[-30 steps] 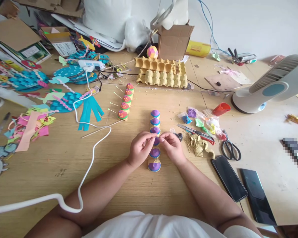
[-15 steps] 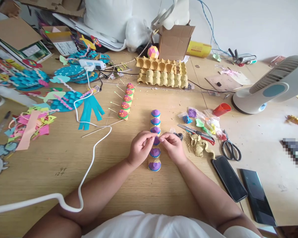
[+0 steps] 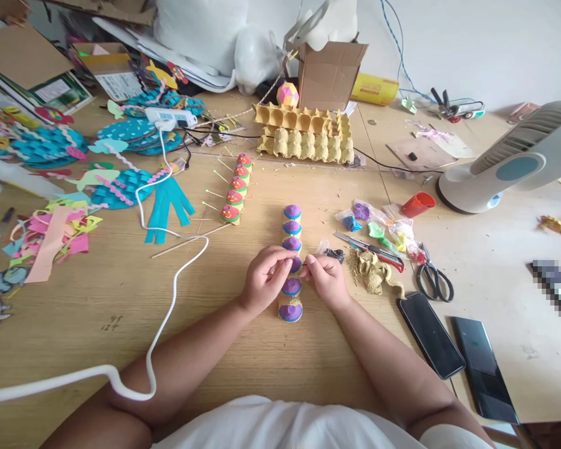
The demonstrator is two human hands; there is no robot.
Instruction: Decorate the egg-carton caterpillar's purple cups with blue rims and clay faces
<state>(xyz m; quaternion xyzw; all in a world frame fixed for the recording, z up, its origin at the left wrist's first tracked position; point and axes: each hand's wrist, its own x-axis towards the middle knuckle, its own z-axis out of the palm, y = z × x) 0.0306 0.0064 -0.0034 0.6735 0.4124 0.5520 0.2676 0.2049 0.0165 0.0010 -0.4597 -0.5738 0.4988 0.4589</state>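
Observation:
A strip of egg-carton cups [image 3: 290, 312], capped with purple clay over blue rims, lies lengthwise in front of me. Above its middle, my left hand [image 3: 267, 274] is closed in a pinch, and whatever sits between the fingertips is too small to name. On the strip's other side my right hand [image 3: 328, 278] pinches too; a tiny dark bit shows at its fingertips. The hands are a small gap apart. Farther off to the left stands a second carton strip [image 3: 236, 190] with red and green clay and thin sticks poking from its side.
Clay packets [image 3: 376, 232], a red-handled utility knife [image 3: 378, 252], scissors [image 3: 434, 280] and two phones [image 3: 431, 333] lie right. A fan [image 3: 509, 165] stands beyond. Egg cartons [image 3: 308, 142] sit at the back. A white cable [image 3: 177, 274] winds across the left, near paper crafts [image 3: 126, 187].
My right hand has shifted slightly right, widening the gap between the fingertips, where a small dark bit now shows. The left hand stays about where it was.

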